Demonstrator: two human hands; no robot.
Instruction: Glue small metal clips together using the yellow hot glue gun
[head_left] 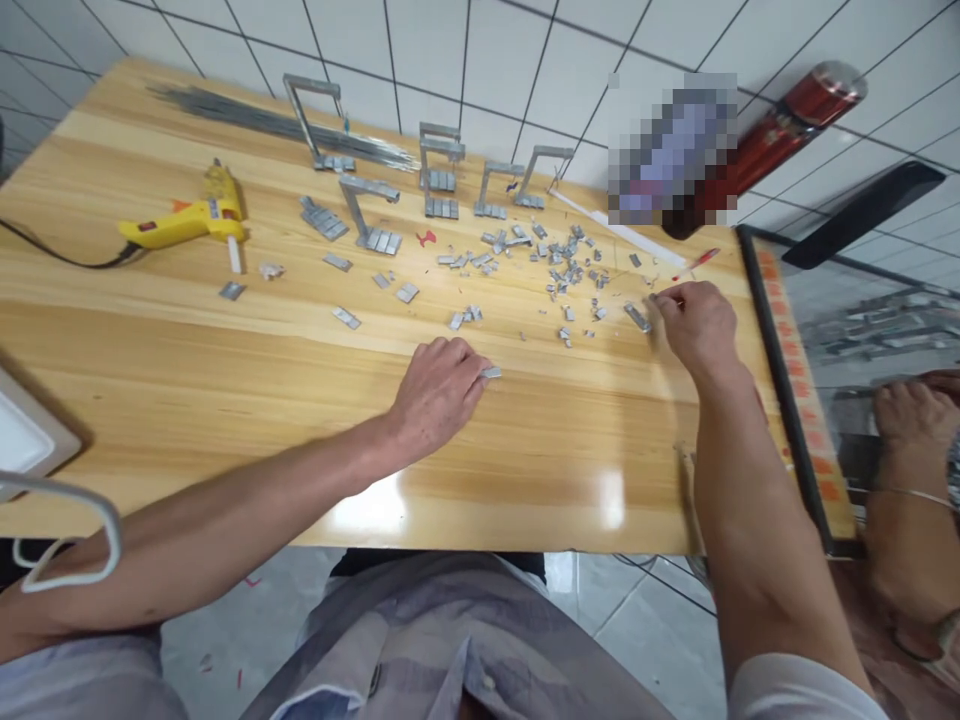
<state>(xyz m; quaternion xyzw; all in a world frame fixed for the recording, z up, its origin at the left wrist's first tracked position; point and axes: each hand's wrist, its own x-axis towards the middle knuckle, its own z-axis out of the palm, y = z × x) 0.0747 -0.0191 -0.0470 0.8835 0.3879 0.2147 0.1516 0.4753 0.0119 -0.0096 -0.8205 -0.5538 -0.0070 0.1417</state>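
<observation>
In the head view, my left hand (439, 390) pinches 1 small grey piece (491, 372) between thumb and fingers, nearly closed. My right hand (701, 318) has its fingertips close together; I cannot tell if they hold something. Just left of these fingertips lies 1 grey strip (637, 317). Beyond my left grip, toward the right, grey bits (571, 272) lie scattered.

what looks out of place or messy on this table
Small grey pieces are strewn loosely right of the table's middle, at mixed angles, unlike the tidy rows at the feet of the grey frames. A red scrap also stands out by its colour. Nothing looks plainly broken.
</observation>
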